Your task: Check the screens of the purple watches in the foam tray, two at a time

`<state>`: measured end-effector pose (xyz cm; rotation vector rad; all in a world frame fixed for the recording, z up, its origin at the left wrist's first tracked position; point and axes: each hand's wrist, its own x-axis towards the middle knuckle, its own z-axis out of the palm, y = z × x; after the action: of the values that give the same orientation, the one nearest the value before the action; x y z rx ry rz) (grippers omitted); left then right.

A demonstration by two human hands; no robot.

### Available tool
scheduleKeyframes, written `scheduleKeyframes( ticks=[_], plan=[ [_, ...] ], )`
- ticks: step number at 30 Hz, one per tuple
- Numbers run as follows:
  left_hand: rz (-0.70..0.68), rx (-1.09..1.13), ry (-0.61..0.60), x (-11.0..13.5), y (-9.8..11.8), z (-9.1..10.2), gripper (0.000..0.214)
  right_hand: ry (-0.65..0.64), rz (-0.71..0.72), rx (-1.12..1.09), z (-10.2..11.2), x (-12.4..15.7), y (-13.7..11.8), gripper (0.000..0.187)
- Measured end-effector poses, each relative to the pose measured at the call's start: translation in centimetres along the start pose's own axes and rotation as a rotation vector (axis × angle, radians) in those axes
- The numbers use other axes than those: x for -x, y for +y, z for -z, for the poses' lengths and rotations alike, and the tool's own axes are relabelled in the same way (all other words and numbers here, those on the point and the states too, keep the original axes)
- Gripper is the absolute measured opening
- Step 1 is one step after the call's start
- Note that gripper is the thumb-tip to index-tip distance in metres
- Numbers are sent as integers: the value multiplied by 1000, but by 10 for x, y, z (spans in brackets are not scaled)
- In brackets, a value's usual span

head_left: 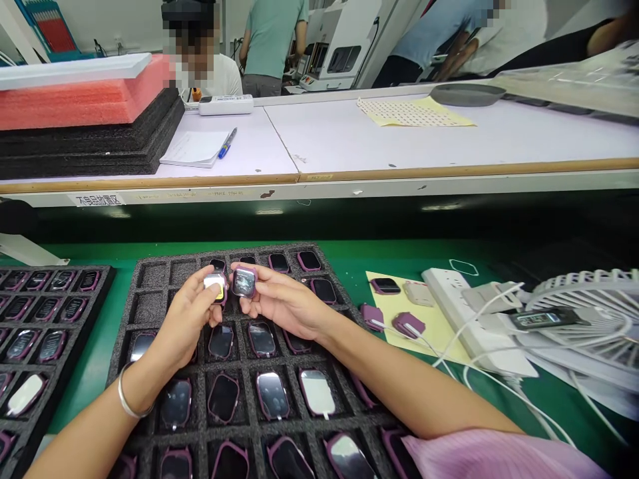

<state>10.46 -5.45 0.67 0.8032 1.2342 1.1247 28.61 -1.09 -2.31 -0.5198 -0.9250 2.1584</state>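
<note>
My left hand [192, 311] grips a smartwatch [215, 287] with a purple case, its screen lit partly yellow under my thumb. Close beside it, my right hand [282, 301] holds a second purple smartwatch [244, 282] by its edges, with a dark, glossy face. Both watches are held above a black foam tray [150, 274] divided into square compartments. Many compartments hold purple-framed watches like this dark-faced one [223, 398]. Several compartments at the tray's far left corner are bare. My forearms hide part of the tray.
Another foam tray [107, 283] of watches lies at left. To the right, purple pieces with cables [409, 324] rest on yellow paper, near a white power strip [479, 326] and a white fan [589, 313]. Foam sheets [74, 103] are stacked on the raised shelf. Other people work behind it.
</note>
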Motion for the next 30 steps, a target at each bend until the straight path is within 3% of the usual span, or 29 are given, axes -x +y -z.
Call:
scheduleKeyframes(
  ticks=[6, 15, 30],
  plan=[
    [-6, 77, -53, 0, 2, 3, 61, 115, 49, 110, 3, -1, 1, 44],
    [-45, 22, -66, -1, -1, 5, 45, 83, 198, 328, 2, 0, 3, 39],
    [-69, -14, -95, -2, -3, 5, 41, 109, 209, 321, 2, -1, 3, 34]
  ],
)
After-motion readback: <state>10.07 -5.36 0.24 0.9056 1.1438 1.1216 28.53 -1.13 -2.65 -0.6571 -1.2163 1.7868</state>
